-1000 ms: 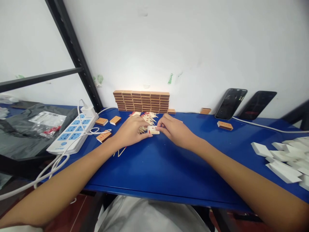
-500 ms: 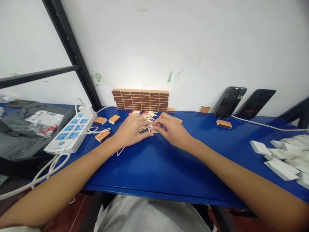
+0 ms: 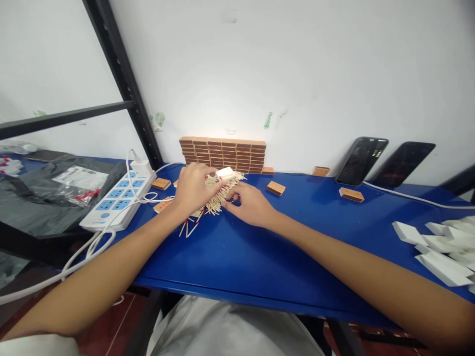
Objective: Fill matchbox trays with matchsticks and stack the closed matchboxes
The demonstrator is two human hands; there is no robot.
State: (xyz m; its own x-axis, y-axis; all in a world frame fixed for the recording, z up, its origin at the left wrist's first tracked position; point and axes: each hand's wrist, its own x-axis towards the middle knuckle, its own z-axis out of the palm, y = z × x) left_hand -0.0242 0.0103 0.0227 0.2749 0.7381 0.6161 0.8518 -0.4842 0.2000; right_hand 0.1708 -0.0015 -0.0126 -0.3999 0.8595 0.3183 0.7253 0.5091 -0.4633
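My left hand (image 3: 196, 187) grips a small white matchbox tray (image 3: 225, 174) between thumb and fingers, tilted above a pile of loose matches. Some matches with red heads show inside the tray. My right hand (image 3: 249, 203) is at the right side of the match pile (image 3: 215, 200), its fingers curled and pinched on matches there. Which matches sit between its fingertips is partly hidden. A few matches (image 3: 188, 228) lie apart at the near left of the pile.
Behind the pile stands a stacked wall of matchboxes (image 3: 226, 154). Single matchboxes (image 3: 276, 188) lie around. A power strip (image 3: 119, 198) with white cables is at left. Two phones (image 3: 361, 160) lean on the wall. White trays (image 3: 441, 247) are heaped at right.
The left hand has raised and tilted the tray, which now shows above the pile. My right hand has moved off the tray and down to the matches. The view has shifted slightly.
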